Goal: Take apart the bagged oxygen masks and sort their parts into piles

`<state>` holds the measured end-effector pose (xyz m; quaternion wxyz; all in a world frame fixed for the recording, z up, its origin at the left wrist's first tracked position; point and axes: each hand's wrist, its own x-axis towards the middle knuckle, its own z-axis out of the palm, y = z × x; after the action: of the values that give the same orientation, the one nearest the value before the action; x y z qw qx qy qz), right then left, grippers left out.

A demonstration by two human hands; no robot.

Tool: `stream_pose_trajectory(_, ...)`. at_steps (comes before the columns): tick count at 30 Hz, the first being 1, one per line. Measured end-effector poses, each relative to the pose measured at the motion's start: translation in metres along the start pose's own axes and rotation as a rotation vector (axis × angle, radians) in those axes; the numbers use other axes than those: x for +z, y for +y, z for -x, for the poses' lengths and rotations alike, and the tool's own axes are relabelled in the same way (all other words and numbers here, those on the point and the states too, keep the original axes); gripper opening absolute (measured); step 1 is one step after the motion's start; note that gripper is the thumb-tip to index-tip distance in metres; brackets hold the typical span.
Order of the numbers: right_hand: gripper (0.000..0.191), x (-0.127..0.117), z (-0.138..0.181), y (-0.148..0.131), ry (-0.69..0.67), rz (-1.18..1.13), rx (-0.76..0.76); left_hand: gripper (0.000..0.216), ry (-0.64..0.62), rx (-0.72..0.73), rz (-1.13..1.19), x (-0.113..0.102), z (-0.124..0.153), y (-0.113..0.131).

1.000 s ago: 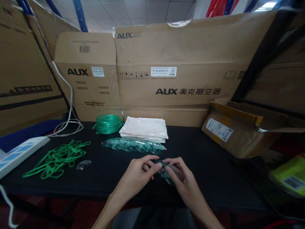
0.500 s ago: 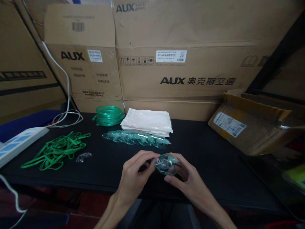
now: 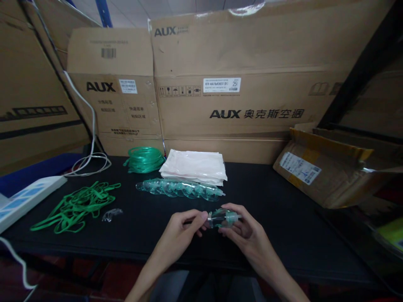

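Between my hands, just above the black table, is a clear green-tinted oxygen mask, turned side-on. My left hand pinches its left end between thumb and fingers. My right hand grips the other end, around the green connector, with thumb below and fingers above. Behind them lies a row of nested oxygen masks, in front of a stack of white plastic packets. Left of my hands are a small pile of clear strips and a tangle of green elastic straps.
A coil of green tubing sits at the back left of the black table. A white power strip lies at far left with its cable. An open cardboard box stands at right. Large cartons wall off the back.
The mask has been turned from facing me to side-on. My left fingers have closed onto its left end. The view has tilted slightly upward.
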<state>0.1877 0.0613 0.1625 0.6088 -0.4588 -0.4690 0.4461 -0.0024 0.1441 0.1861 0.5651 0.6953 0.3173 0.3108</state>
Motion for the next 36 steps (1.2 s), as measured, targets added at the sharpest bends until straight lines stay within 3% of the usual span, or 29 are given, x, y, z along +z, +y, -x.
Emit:
stream_pose_trajectory(5,0.05,0.003,0.002,-0.011,-0.025,0.128,0.014,0.031,-0.028,0.027,-0.01,-0.001,0.001,0.002)
stream_pose_trajectory(9,0.054,0.003,0.002,-0.014,0.012,0.084,0.03,0.027,-0.024,0.04,0.025,0.001,0.002,0.004)
stream_pose_trajectory(16,0.042,-0.003,-0.003,-0.008,0.002,0.136,0.034,0.024,0.004,0.025,0.06,0.014,0.005,0.009)
stream_pose_trajectory(25,0.056,0.002,0.002,-0.011,0.023,0.107,0.03,0.027,0.008,0.038,0.049,0.015,0.005,-0.002)
stream_pose_trajectory(30,0.03,0.0,0.003,-0.007,-0.001,0.262,-0.117,0.031,-0.015,-0.017,0.021,0.016,0.009,-0.007)
stream_pose_trajectory(36,0.03,0.001,0.001,-0.008,0.013,0.435,-0.271,0.024,0.003,0.015,-0.039,0.015,0.011,-0.009)
